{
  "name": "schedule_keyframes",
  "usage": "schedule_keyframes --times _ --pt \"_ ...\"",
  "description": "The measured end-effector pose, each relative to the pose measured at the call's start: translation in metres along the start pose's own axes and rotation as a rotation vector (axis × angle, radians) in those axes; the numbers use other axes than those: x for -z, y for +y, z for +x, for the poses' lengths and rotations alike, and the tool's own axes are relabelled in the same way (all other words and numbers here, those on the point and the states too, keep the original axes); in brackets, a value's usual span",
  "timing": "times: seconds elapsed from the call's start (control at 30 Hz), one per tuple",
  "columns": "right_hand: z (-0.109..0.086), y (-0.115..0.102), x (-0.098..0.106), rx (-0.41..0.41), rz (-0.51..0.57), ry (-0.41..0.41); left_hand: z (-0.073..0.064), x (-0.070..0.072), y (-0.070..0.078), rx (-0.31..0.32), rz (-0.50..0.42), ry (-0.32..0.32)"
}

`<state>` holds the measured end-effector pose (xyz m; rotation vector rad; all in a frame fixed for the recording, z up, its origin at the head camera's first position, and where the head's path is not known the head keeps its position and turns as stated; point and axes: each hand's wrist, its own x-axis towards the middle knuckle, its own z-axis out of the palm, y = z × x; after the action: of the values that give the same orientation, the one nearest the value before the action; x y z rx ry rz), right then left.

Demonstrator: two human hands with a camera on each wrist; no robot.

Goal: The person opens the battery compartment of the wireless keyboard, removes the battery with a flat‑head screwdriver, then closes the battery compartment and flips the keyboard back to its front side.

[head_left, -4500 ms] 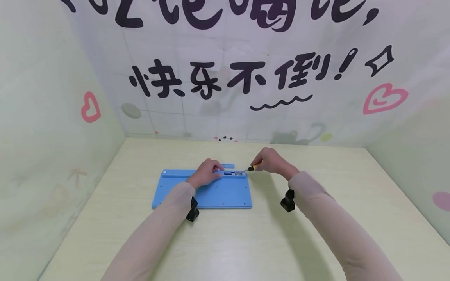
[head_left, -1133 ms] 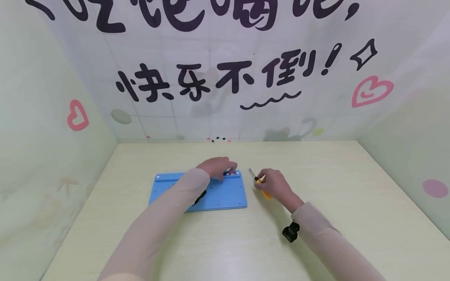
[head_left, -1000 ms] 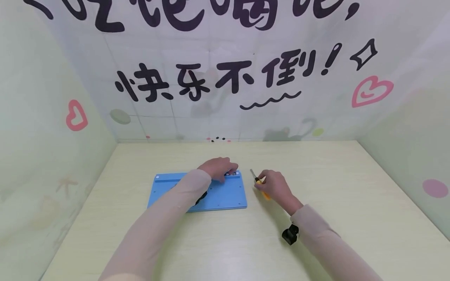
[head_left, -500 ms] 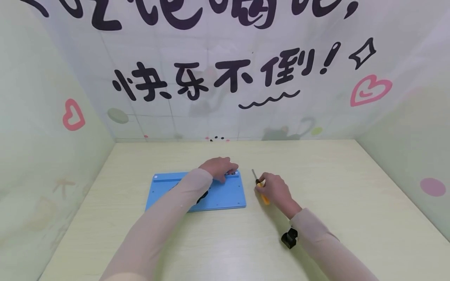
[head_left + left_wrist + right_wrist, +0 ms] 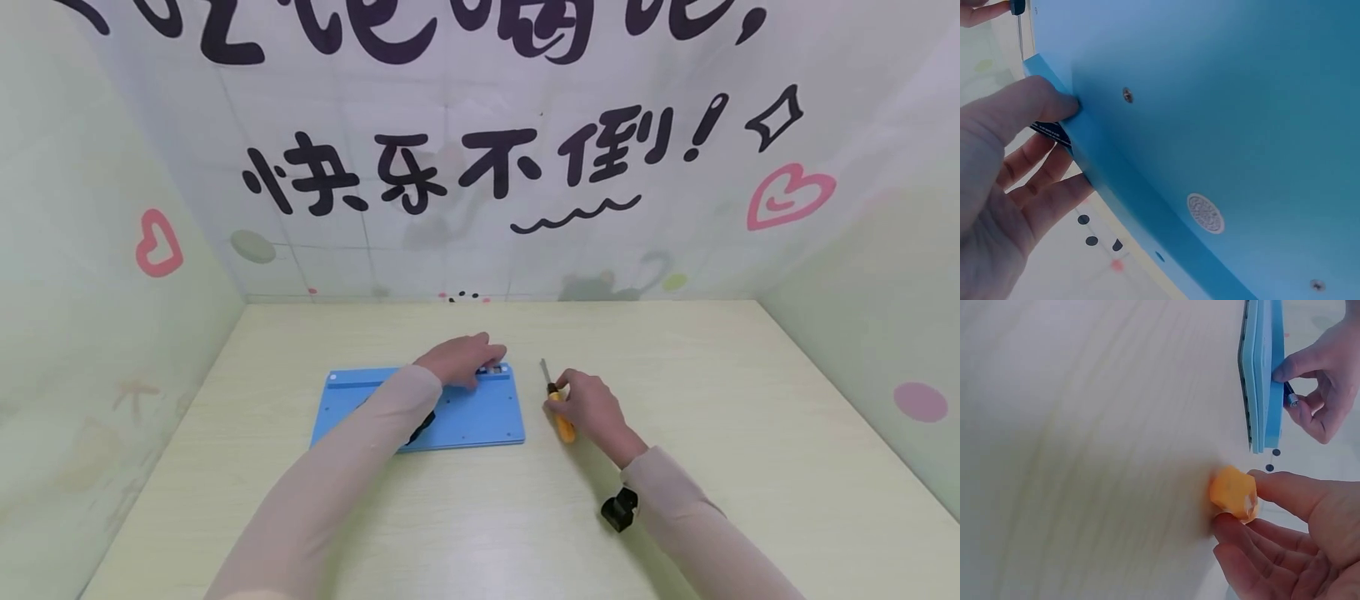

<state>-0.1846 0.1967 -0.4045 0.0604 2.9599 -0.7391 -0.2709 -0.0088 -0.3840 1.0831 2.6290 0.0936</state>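
Observation:
A blue keyboard (image 5: 480,417) lies face down on the table, with a battery slot open in its raised back ridge. My left hand (image 5: 459,360) straddles that ridge, its thumb on the near side and its fingers at the back edge. A dark battery (image 5: 1054,132) shows between thumb and fingers; its silver end (image 5: 1292,400) sticks out in the right wrist view. To the right of the keyboard, my right hand (image 5: 592,404) pinches a screwdriver (image 5: 562,419) by its orange handle, with the metal tip pointing away from me.
The pale wooden table (image 5: 480,517) reaches to a printed backdrop (image 5: 480,250) at the back, with side walls left and right. A black wrist camera (image 5: 620,508) sits under the right sleeve, and my left sleeve (image 5: 337,475) crosses over the keyboard.
Since the oldest frame, the screwdriver has left the battery slot and turned upright beside the keyboard. My left hand has moved right onto the slot; the blue strip behind it no longer shows.

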Motion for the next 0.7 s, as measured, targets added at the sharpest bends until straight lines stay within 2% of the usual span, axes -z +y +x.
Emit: schedule_keyframes --times 0.27,0.7 --pt "0.0006 -0.0005 0.0032 -0.015 -0.005 -0.025 -0.0064 -0.0025 -0.0028 -0.024 -0.045 0.062" --pt "0.0030 -0.0021 0.0073 -0.012 0.000 -0.071 -0.0085 -0.0064 -0.0099 -0.037 -0.132 0.113"
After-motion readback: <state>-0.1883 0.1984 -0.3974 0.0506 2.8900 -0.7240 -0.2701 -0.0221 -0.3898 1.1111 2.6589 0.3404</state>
